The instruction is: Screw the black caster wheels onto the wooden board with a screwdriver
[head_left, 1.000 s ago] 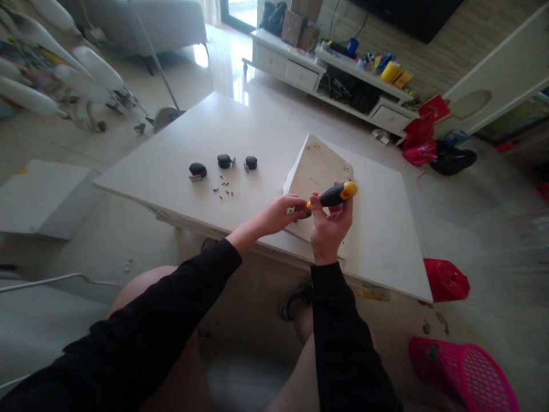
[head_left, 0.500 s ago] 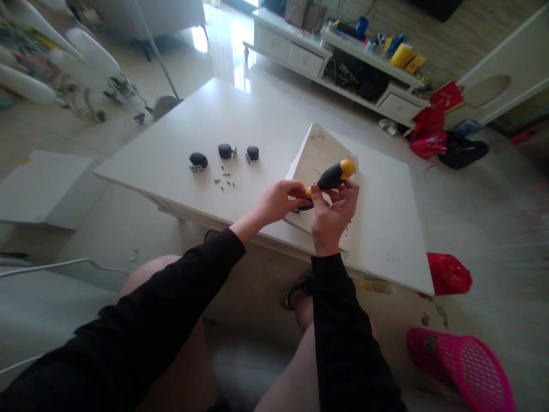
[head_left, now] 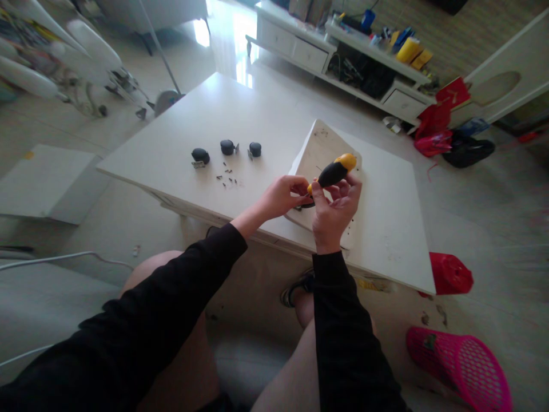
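My right hand [head_left: 334, 212] is wrapped round a screwdriver [head_left: 337, 170] with a black and yellow handle, tilted with its butt up and to the right. Its tip end points down-left, hidden among my fingers. My left hand [head_left: 285, 195] is closed in a pinch at that tip, thumb beside a dark caster wheel [head_left: 307, 205] on the near left corner of a white panel [head_left: 323, 151]. What the pinch holds is hidden. Left of the panel lie three black casters with metal plates, one of them a caster [head_left: 200, 155]. Several small screws [head_left: 230, 171] are scattered in front of them.
The panel lies on a white table [head_left: 171, 143], its near edge before my knees. A pink mesh basket [head_left: 476, 366] and a red bag [head_left: 450, 273] are at the lower right. A white box [head_left: 51, 183] stands left, a low cabinet [head_left: 291, 43] behind.
The view has shifted slightly. My hands keep nearly the same hold at the panel's corner, and the screwdriver's tilt looks about the same. The loose casters and screws stay where they were.
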`<state>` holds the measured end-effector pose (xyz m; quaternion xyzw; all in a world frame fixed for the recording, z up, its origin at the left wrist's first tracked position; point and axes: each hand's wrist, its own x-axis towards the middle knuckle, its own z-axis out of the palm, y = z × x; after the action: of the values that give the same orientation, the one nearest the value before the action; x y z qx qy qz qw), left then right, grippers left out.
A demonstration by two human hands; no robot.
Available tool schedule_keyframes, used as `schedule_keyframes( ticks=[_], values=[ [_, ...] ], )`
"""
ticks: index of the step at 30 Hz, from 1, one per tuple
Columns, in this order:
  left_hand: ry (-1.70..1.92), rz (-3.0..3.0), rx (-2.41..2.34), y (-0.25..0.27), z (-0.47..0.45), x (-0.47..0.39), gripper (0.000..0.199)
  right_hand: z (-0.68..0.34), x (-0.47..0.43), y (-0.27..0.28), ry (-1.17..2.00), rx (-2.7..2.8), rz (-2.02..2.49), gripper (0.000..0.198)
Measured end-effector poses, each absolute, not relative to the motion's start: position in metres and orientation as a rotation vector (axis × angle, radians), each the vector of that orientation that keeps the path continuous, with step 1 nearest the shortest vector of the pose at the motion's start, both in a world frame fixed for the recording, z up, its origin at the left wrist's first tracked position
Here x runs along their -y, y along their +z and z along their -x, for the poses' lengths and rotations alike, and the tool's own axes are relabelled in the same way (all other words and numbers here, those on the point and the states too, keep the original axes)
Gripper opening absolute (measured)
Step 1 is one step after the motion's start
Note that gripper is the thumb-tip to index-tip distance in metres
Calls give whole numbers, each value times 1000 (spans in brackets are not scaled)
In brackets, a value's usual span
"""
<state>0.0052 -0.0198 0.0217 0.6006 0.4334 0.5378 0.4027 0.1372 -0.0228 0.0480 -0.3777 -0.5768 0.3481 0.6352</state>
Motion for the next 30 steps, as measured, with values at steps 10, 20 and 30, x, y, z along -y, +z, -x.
schedule_keyframes(
  ticks=[10,20,30],
  values=[
    [1334,-1529,-1231,25,-8,24,5,-134,23,46,795,1306,879,45],
    [1288,-1479,-951,20,-1,19,10,-135,23,46,808,1274,844,47],
    [1321,-1467,-1174,24,-7,22,5,-136,21,49,750,1266,862,50]
  ],
)
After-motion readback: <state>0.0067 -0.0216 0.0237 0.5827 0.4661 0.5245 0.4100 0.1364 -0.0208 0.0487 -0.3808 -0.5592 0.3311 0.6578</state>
